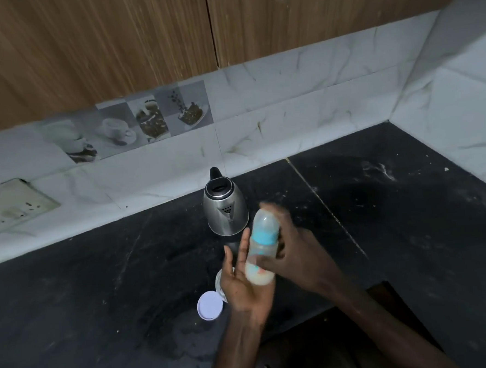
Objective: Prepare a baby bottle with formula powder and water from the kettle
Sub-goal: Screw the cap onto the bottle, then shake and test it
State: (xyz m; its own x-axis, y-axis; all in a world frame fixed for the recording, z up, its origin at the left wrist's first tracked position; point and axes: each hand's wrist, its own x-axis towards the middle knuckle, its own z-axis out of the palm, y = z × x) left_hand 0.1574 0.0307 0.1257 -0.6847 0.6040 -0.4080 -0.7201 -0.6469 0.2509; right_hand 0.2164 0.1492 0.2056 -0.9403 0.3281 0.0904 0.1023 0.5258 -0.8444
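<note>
Baby bottle point(261, 248) tilted, between both hands, above the counter point(99, 278). Right hand point(294, 251) grasps its middle, fingers curled round it near the blue collar; somewhat blurred. Left hand point(242, 286) released, fingers straight, palm against the bottle's milky lower end. Clear cap on top. Steel kettle point(226, 210), lid up, stands just beyond the hands. White lid point(210, 304) lies flat just left of the left hand's wrist.
</note>
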